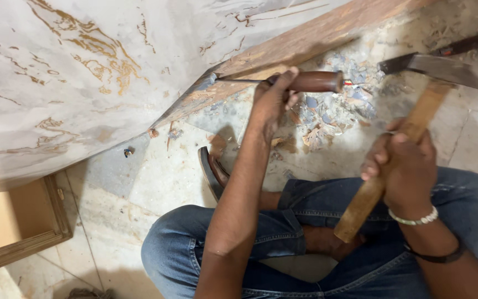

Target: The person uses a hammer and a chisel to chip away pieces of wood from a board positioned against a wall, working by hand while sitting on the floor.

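My left hand (272, 99) grips a chisel (311, 81) by its brown wooden handle, its thin steel shank pointing left into the edge of a marble-patterned laminated board (84, 72). The blade tip meets the board's brown wooden edge (283, 50). My right hand (402, 166) holds a hammer's wooden handle (388, 166), with the dark metal hammer head (438, 66) raised to the right of the chisel's butt, apart from it. I sit cross-legged in blue jeans (283, 243) on the floor.
Chips and laminate scraps (327, 116) lie on the tiled floor under the chisel. A sandal (212, 171) rests near my knee. A wooden frame piece (23, 232) lies at lower left. A bead bracelet and a dark band circle my right wrist.
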